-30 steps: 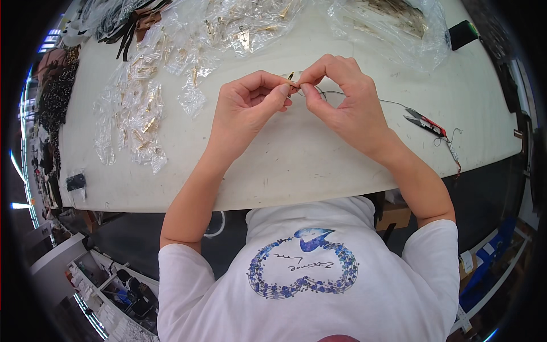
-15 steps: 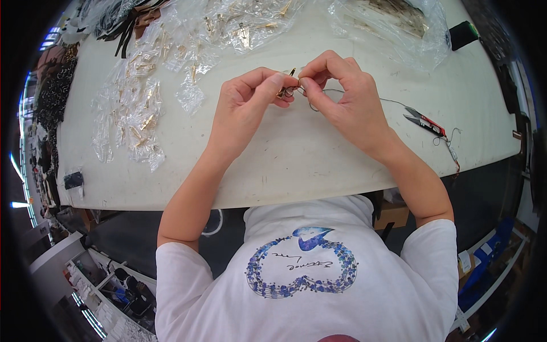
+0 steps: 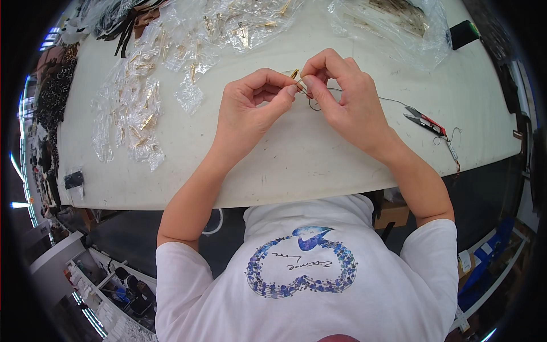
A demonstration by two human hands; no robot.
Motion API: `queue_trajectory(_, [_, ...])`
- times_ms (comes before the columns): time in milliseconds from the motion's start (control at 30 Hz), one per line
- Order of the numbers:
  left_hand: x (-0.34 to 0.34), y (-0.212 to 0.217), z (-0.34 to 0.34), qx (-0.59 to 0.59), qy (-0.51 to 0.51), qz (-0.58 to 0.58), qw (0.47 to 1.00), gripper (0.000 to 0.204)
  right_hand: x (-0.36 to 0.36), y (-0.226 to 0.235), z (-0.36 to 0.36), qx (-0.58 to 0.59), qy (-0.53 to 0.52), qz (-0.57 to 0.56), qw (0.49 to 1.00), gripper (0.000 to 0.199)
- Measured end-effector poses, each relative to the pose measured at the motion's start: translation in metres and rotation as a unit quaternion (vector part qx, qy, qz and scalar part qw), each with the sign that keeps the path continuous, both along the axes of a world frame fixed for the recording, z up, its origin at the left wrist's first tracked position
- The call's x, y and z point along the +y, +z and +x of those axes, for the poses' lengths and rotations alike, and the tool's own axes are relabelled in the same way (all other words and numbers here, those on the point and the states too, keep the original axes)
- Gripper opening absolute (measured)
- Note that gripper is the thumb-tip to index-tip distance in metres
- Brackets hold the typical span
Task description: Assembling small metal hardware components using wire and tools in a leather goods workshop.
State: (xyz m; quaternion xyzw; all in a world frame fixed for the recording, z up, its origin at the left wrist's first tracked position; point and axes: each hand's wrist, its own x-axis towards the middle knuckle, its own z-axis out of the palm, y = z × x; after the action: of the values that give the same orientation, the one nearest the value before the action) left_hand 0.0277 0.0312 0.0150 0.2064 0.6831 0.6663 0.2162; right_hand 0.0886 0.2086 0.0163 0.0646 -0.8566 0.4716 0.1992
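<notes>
A small gold metal piece [image 3: 294, 73] pokes up between my fingertips, mostly hidden by them. My left hand [image 3: 250, 108] is closed in a pinch of thumb and forefinger just below it; what lies in that pinch is too small to make out. My right hand [image 3: 348, 97] pinches at the piece from the other side, its fingertips almost meeting the left ones. Dark thread [image 3: 391, 100] loops under my right hand and runs right across the table. It reaches toward red-and-black thread snips [image 3: 426, 122], which lie with their blades pointing left.
Clear plastic packets of gold metal parts [image 3: 145, 114] spread over the left and far side of the white table [image 3: 273, 165]. A large clear bag [image 3: 393, 34] lies at the far right beside a dark spool [image 3: 464, 35]. Dark strips [image 3: 122, 34] heap at the far left.
My left hand has shifted slightly to the right and its thumb now meets the forefinger close to my right fingertips. More of the gold piece is covered. My right hand has barely moved.
</notes>
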Motion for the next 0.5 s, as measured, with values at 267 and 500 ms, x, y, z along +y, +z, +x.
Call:
queue_trajectory(267, [-0.0024, -0.001, -0.0029, -0.012, -0.014, -0.003, 1.0, 0.008, -0.0017, 0.0004, 0.002, -0.021, -0.004, 0.001, 1.0, 0.004])
queue_trajectory(500, [-0.0064, 0.0012, -0.0052, -0.046, -0.025, -0.02, 0.998, 0.014, 0.0059, 0.0002, -0.001, -0.082, 0.002, -0.11, 0.991, 0.002])
